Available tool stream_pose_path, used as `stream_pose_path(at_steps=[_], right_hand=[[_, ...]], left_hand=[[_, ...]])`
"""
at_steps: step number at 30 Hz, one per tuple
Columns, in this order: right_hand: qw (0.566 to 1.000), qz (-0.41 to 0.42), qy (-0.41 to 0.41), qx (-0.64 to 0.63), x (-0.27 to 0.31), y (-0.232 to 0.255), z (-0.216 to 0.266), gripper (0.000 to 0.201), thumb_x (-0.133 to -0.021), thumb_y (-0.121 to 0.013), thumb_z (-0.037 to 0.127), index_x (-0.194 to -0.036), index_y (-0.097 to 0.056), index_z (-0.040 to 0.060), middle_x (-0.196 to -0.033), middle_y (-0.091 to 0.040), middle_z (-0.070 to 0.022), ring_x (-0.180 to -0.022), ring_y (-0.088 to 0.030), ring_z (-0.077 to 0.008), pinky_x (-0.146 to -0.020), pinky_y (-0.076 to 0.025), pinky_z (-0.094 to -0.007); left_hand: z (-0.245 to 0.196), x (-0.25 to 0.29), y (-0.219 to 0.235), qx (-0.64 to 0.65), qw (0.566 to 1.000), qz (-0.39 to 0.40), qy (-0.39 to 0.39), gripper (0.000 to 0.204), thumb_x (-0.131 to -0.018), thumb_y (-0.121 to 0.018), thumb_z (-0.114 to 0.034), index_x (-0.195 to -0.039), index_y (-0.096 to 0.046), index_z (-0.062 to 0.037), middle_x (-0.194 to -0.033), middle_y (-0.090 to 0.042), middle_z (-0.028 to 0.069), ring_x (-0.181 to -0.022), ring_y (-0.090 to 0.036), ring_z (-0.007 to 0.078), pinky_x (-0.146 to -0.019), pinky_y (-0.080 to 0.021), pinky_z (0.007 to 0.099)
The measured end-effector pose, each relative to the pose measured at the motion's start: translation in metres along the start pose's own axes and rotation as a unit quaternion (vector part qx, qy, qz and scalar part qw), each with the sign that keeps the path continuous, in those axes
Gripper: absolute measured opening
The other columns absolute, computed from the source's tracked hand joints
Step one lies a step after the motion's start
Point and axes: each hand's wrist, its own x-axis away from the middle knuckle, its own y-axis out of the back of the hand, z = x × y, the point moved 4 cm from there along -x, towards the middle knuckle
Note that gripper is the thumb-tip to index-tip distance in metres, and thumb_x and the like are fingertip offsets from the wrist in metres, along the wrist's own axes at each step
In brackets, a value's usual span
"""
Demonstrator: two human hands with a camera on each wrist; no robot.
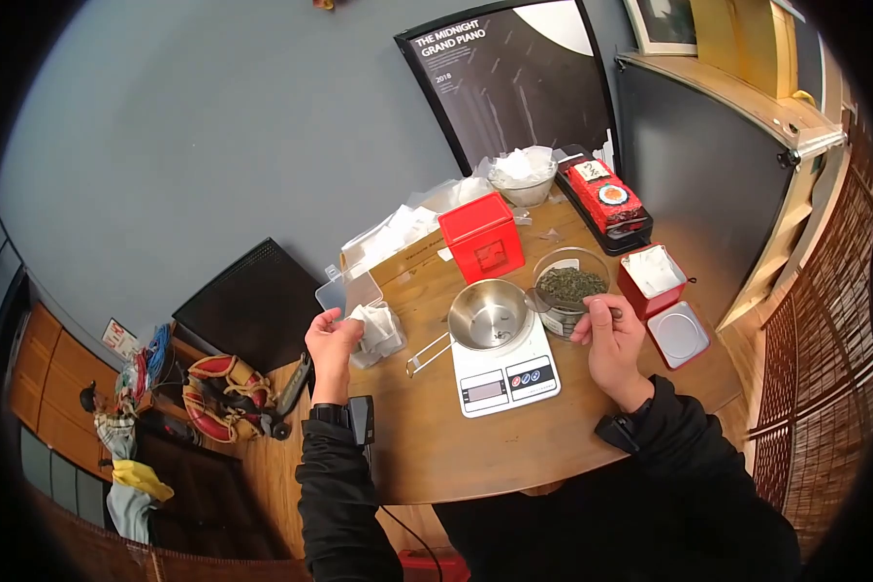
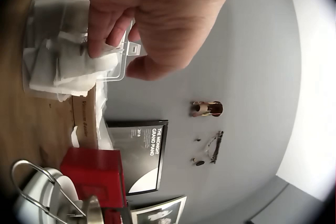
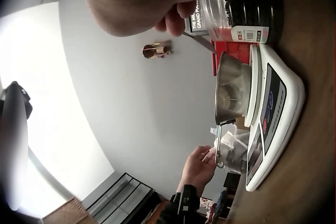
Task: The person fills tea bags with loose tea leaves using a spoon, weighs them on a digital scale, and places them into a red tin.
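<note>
My left hand [image 1: 334, 354] is at a clear plastic box [image 2: 44, 85] of white bags [image 1: 371, 322]. In the left wrist view its fingertips touch a white bag [image 2: 79, 69], with the thumb apart from them. My right hand [image 1: 614, 351] pinches a metal spoon [image 3: 202, 41], partly hidden by the fingers, at a clear jar [image 1: 559, 322] of dried leaves [image 1: 574, 283]. Between the hands, a steel pan [image 1: 464, 315] with a wire handle sits on a white scale [image 1: 487, 400]; a few dark bits lie inside the pan.
Behind the pan stands a red tin [image 1: 483, 242]. Right of the jar are an open red tin [image 1: 634, 291] with white contents and its lid [image 1: 677, 336]. A cardboard box [image 1: 395, 270], a glass bowl [image 1: 527, 193] and a black tray [image 1: 633, 239] line the table's back.
</note>
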Motion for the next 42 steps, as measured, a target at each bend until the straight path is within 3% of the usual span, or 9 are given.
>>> stream_pose_path(at_steps=[5, 8, 18, 21, 25, 27, 31, 37, 42], right_hand=[[1.0, 0.006, -0.011, -0.01, 0.0, -0.002, 0.0, 0.02, -0.106, -0.052, 0.02, -0.105, -0.059, 0.001, -0.072, -0.061, -0.0035, -0.061, -0.058, -0.0082, -0.056, -0.043, -0.0212], [0.999, 0.005, -0.022, -0.029, 0.001, -0.001, -0.002, 0.018, -0.104, -0.056, 0.019, -0.103, -0.06, 0.0009, -0.073, -0.062, -0.0027, -0.063, -0.058, -0.0074, -0.057, -0.047, -0.0221], [1.0, 0.003, -0.004, -0.024, -0.001, 0.003, -0.001, 0.017, -0.104, -0.056, 0.016, -0.103, -0.06, -0.0001, -0.074, -0.062, -0.0033, -0.063, -0.057, -0.0077, -0.057, -0.049, -0.0227], [1.0, 0.0, -0.011, -0.028, -0.001, 0.005, 0.001, 0.017, -0.104, -0.056, 0.016, -0.103, -0.06, -0.0003, -0.074, -0.061, -0.0034, -0.063, -0.057, -0.0077, -0.057, -0.049, -0.0226], [1.0, 0.003, -0.016, -0.021, -0.001, 0.005, 0.003, 0.017, -0.104, -0.055, 0.016, -0.103, -0.06, -0.0008, -0.074, -0.061, -0.0034, -0.063, -0.057, -0.0076, -0.057, -0.049, -0.0226], [1.0, 0.005, -0.02, -0.023, 0.0, 0.004, 0.004, 0.017, -0.104, -0.055, 0.016, -0.103, -0.06, -0.0009, -0.074, -0.061, -0.0033, -0.062, -0.056, -0.0076, -0.058, -0.049, -0.0226], [0.999, 0.003, -0.02, -0.028, -0.001, 0.005, 0.005, 0.018, -0.104, -0.056, 0.017, -0.103, -0.061, -0.0008, -0.074, -0.061, -0.0035, -0.063, -0.057, -0.0076, -0.057, -0.049, -0.0226], [0.999, 0.0, -0.025, -0.027, -0.001, 0.005, 0.004, 0.018, -0.104, -0.056, 0.017, -0.103, -0.061, -0.0006, -0.074, -0.061, -0.0036, -0.063, -0.057, -0.0075, -0.057, -0.049, -0.0226], [0.999, 0.0, -0.024, -0.035, 0.0, 0.004, 0.004, 0.018, -0.104, -0.056, 0.016, -0.103, -0.06, -0.0005, -0.074, -0.061, -0.0035, -0.062, -0.057, -0.0074, -0.057, -0.049, -0.0225]], left_hand=[[0.002, -0.007, -0.006, -0.201, 0.977, 0.071, -0.012, 0.06, -0.065, -0.081, -0.004, -0.119, -0.06, 0.0088, -0.087, -0.067, 0.0082, -0.074, -0.066, 0.0181, -0.068, -0.055, 0.0302], [-0.008, 0.002, -0.018, -0.381, 0.92, 0.071, -0.062, 0.061, -0.057, -0.088, -0.018, -0.11, -0.068, 0.0035, -0.084, -0.07, 0.0093, -0.076, -0.069, 0.0206, -0.072, -0.056, 0.0336], [0.001, 0.006, -0.037, -0.55, 0.796, 0.037, -0.251, 0.041, -0.066, -0.072, -0.009, -0.106, -0.07, 0.001, -0.089, -0.071, 0.019, -0.084, -0.07, 0.0356, -0.078, -0.056, 0.0423], [-0.019, 0.013, -0.037, -0.525, 0.809, 0.003, -0.265, 0.04, -0.066, -0.075, -0.013, -0.103, -0.071, 0.0006, -0.076, -0.069, 0.0136, -0.074, -0.07, 0.0303, -0.071, -0.056, 0.0376], [-0.028, 0.006, -0.022, -0.366, 0.912, -0.059, -0.173, 0.038, -0.068, -0.075, -0.006, -0.104, -0.068, 0.0026, -0.073, -0.067, 0.0075, -0.068, -0.067, 0.0192, -0.065, -0.054, 0.0324], [-0.014, -0.007, -0.014, -0.1, 0.991, -0.027, -0.084, 0.037, -0.074, -0.072, 0.001, -0.109, -0.062, 0.0037, -0.079, -0.065, 0.0056, -0.068, -0.065, 0.0182, -0.064, -0.055, 0.0296], [0.001, -0.005, -0.018, 0.054, 0.997, -0.052, 0.022, 0.038, -0.076, -0.07, 0.006, -0.111, -0.057, 0.0038, -0.087, -0.064, 0.0062, -0.068, -0.064, 0.017, -0.064, -0.055, 0.0297], [0.021, -0.006, -0.017, -0.122, 0.992, 0.013, 0.022, 0.046, -0.072, -0.074, 0.007, -0.115, -0.058, 0.0061, -0.09, -0.065, 0.0059, -0.071, -0.063, 0.0133, -0.064, -0.052, 0.0259], [0.029, -0.016, -0.017, -0.216, 0.97, 0.107, -0.006, 0.024, -0.075, -0.075, 0.001, -0.097, -0.066, 0.0042, -0.079, -0.066, 0.0023, -0.063, -0.061, 0.0094, -0.058, -0.049, 0.0229]])
